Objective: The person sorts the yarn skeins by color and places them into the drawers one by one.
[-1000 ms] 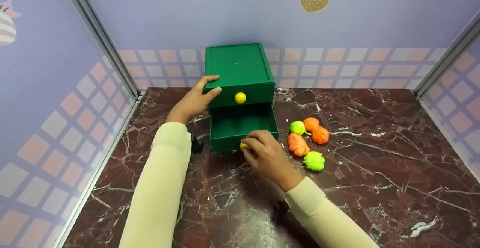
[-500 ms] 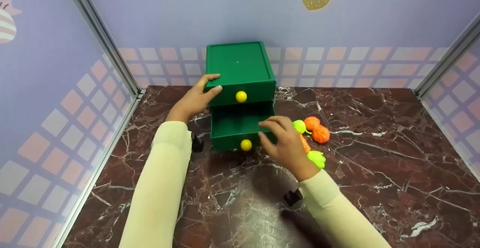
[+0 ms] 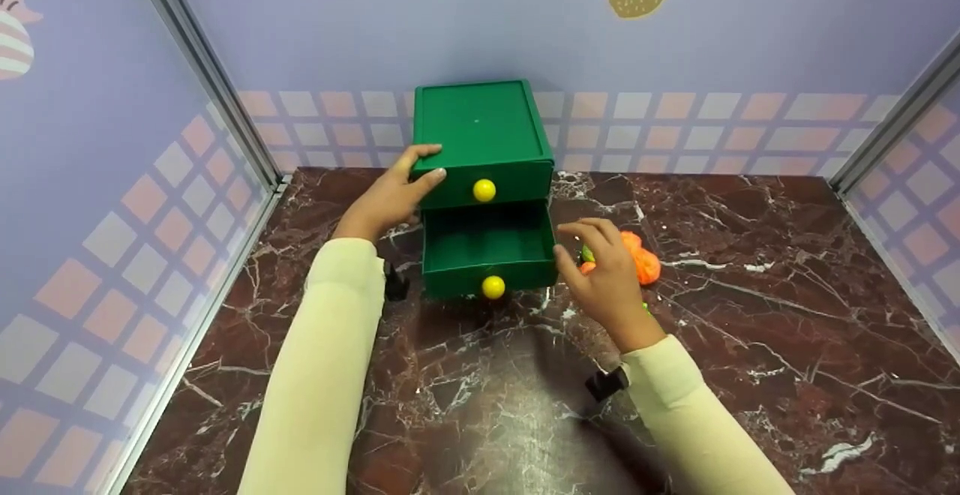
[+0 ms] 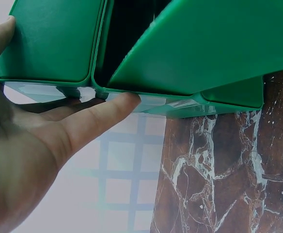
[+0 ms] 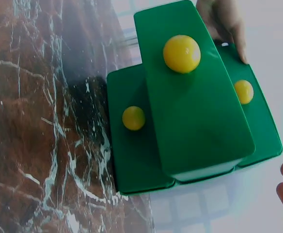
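A green drawer cabinet (image 3: 480,120) has its middle drawer (image 3: 487,236) pulled out, with nothing visible inside. Yellow knobs mark the drawer fronts, including the middle knob (image 3: 493,287). My left hand (image 3: 386,199) holds the cabinet's upper left corner: thumb on the front, another finger on top, the rest along the side. Just right of the open drawer hovers my right hand (image 3: 604,274), fingers loosely bent and holding nothing. Beneath and behind it, an orange yarn ball (image 3: 646,264) and a bit of a green yarn ball (image 3: 587,253) show; the hand hides the others.
The cabinet's top drawer (image 3: 450,193) is pushed in, and so is the bottom drawer (image 5: 132,155). A dark red marble tabletop (image 3: 750,330) carries everything. Patterned lilac panels (image 3: 750,45) rise at the back and both sides, with a metal corner post (image 3: 202,67) at left.
My right hand has let go of the middle drawer's yellow knob and moved right, over the yarn balls. The left hand has stayed on the cabinet, and the drawer remains pulled out.
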Available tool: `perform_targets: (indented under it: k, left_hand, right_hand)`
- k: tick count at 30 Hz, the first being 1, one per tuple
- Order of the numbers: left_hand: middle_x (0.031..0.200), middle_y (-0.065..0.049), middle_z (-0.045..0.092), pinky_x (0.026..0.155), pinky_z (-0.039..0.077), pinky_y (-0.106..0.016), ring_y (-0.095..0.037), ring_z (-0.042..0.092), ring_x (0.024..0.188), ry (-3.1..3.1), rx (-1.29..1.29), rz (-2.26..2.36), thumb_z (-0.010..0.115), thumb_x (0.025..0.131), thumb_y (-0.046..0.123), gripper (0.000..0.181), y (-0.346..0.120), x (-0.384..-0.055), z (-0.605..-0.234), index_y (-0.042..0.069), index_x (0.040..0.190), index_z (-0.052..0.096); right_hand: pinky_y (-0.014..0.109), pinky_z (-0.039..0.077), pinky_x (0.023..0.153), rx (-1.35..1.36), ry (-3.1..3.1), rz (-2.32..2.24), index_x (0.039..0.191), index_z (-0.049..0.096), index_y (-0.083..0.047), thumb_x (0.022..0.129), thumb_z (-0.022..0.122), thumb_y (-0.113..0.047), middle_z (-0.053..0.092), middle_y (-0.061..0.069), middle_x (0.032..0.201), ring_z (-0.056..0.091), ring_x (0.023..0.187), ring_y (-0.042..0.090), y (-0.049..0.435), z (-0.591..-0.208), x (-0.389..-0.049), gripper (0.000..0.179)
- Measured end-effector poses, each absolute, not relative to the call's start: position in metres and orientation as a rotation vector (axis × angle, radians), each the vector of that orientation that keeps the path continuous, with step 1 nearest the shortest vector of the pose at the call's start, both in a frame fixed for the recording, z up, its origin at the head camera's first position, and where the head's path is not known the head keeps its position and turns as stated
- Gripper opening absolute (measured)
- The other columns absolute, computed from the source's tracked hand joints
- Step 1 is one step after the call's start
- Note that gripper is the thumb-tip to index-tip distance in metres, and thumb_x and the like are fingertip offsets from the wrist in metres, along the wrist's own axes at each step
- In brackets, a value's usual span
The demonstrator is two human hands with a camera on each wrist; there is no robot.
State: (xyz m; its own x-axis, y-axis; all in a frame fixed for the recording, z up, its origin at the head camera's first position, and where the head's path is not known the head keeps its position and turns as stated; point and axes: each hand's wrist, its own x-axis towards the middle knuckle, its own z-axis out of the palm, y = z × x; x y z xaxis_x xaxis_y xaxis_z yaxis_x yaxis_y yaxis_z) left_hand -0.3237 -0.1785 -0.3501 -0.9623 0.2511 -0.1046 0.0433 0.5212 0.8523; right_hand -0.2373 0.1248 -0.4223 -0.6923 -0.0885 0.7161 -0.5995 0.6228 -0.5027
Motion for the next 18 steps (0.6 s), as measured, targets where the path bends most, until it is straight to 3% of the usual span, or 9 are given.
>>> perform_targets:
  k: [3, 6, 10, 13, 18]
  left_hand:
    - [0.147, -0.008, 0.036, 0.062, 0.044, -0.035, -0.03, 0.053, 0.092, 2.544, 0.256, 1.425, 0.047, 0.092, 0.062, 0.055, -0.178, -0.324, -0.351, 0.054, 0.143, 0.027]
    - [0.146, -0.008, 0.037, 0.064, 0.045, -0.036, -0.028, 0.053, 0.092, 2.557, 0.257, 1.412, 0.047, 0.092, 0.063, 0.055, -0.179, -0.324, -0.351, 0.054, 0.143, 0.027]
    - [0.153, -0.007, 0.032, 0.081, 0.052, -0.045, -0.029, 0.053, 0.116, 2.556, 0.247, 1.404, 0.047, 0.092, 0.063, 0.056, -0.178, -0.324, -0.351, 0.054, 0.143, 0.026]
    - [0.155, -0.007, 0.03, 0.086, 0.051, -0.05, -0.03, 0.051, 0.123, 2.549, 0.243, 1.413, 0.047, 0.093, 0.063, 0.055, -0.178, -0.323, -0.351, 0.054, 0.143, 0.026]
    - [0.153, -0.007, 0.032, 0.074, 0.049, -0.041, -0.029, 0.053, 0.112, 2.545, 0.249, 1.419, 0.046, 0.093, 0.062, 0.054, -0.179, -0.324, -0.352, 0.054, 0.143, 0.026]
  right_hand:
    - [0.042, 0.047, 0.09, 0.507, -2.209, 1.016, 0.109, 0.07, -0.009, 0.089, 0.07, -0.016, 0.061, 0.011, 0.11, 0.058, 0.102, 0.024, 0.13, -0.424, -0.24, 0.021]
    - [0.043, 0.046, 0.092, 0.489, -2.231, 1.024, 0.111, 0.069, -0.009, 0.089, 0.07, -0.014, 0.061, 0.012, 0.111, 0.057, 0.104, 0.025, 0.136, -0.428, -0.243, 0.023]
    - [0.046, 0.045, 0.093, 0.438, -2.268, 1.037, 0.11, 0.069, -0.009, 0.087, 0.07, -0.013, 0.06, 0.013, 0.112, 0.056, 0.106, 0.028, 0.142, -0.434, -0.246, 0.023]
    - [0.047, 0.045, 0.092, 0.384, -2.31, 1.047, 0.11, 0.069, -0.008, 0.087, 0.07, -0.013, 0.06, 0.014, 0.112, 0.057, 0.105, 0.03, 0.146, -0.438, -0.248, 0.024]
    - [0.047, 0.047, 0.09, 0.313, -2.405, 1.066, 0.113, 0.068, -0.007, 0.087, 0.07, -0.012, 0.058, 0.016, 0.115, 0.057, 0.105, 0.033, 0.153, -0.446, -0.251, 0.026]
